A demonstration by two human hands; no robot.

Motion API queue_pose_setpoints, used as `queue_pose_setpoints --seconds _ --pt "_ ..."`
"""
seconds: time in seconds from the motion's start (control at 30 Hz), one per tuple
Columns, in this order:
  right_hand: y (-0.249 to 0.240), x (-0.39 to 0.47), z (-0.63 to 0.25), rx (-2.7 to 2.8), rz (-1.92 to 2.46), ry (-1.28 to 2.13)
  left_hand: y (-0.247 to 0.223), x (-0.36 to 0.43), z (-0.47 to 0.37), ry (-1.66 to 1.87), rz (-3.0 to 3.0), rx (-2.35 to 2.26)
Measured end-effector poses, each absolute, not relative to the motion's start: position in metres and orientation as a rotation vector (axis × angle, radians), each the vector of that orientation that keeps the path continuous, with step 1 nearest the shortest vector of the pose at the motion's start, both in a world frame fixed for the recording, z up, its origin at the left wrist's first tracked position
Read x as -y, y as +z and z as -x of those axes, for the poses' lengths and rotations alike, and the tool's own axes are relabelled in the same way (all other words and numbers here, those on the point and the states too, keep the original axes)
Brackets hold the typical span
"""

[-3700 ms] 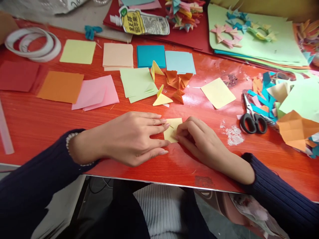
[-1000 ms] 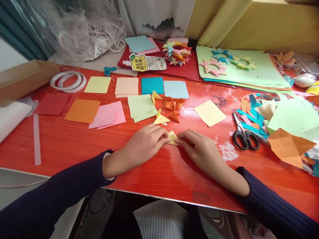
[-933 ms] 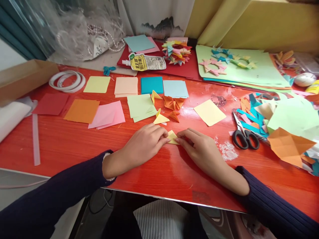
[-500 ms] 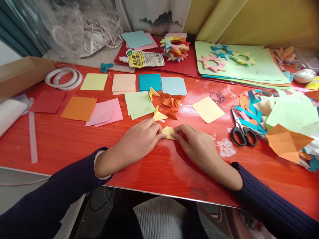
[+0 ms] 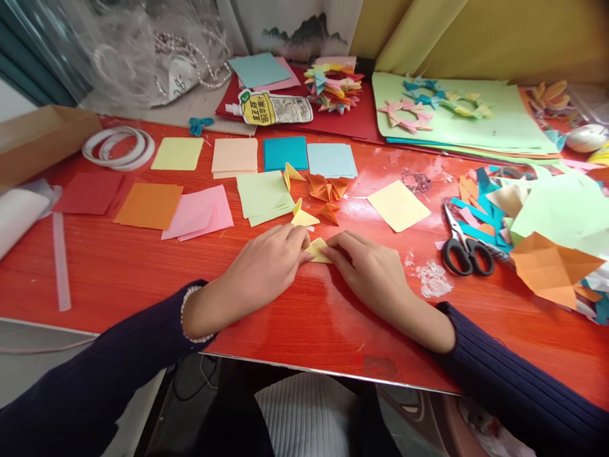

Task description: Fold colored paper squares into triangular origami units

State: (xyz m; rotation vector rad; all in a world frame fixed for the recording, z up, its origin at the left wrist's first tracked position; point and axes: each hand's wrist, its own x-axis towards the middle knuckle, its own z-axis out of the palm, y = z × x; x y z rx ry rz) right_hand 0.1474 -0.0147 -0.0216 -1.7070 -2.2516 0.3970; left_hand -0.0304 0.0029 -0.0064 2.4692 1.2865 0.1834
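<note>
Hands [image 5: 261,266] — two, pinching one small yellow paper [image 5: 317,251]; scissors [image 5: 465,244] — one pair.

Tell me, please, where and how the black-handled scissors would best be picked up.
Probably by the black handles, coming from the near side with the right hand: the handles form the near end, the blades point away, and paper scraps lie close along the right.

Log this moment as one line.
left grip: holds folded yellow paper, left side; right grip: holds it, right side; beyond: folded orange pieces; right: black-handled scissors
</note>
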Motion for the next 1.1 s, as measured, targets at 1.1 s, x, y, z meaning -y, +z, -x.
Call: queue_pose_setpoints --seconds 1.1 --pt "-0.029 0.032 -0.167 2.612 0.895 0.128 -0.008 0.000 0.033 0.184 -2.549 -1.305"
